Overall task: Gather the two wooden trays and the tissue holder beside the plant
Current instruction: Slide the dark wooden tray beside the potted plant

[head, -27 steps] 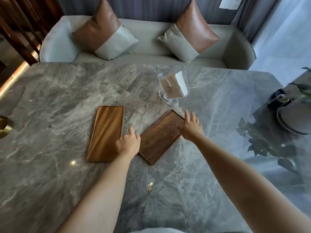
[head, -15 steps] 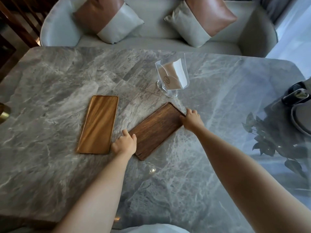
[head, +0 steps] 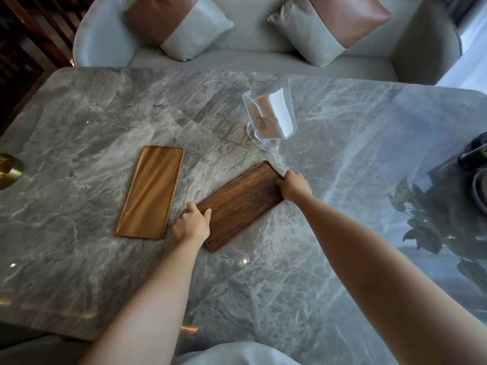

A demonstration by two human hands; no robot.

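A dark wooden tray [head: 241, 204] lies slanted in the middle of the grey marble table [head: 79, 114]. My left hand [head: 191, 224] grips its near left end, thumb on the rim. At the far right end, my right hand [head: 294, 184] is curled over the tray's corner. A lighter wooden tray [head: 151, 191] lies flat to the left, apart from both hands. Behind the dark tray stands a clear tissue holder [head: 270, 118] with white tissues, upright on its foot. The plant's pot [head: 479, 191] is cut off at the right edge, and leaf reflections show on the tabletop.
A pale sofa [head: 250, 56] with two brown and grey cushions runs along the table's far side. A brass object [head: 9, 171] sits at the table's left edge. A dark object [head: 474, 154] stands by the pot at the right.
Both hands have closed onto the ends of the dark tray, the right fingers curling down from flat. The tray has turned slightly more slanted. The view has tilted downward.
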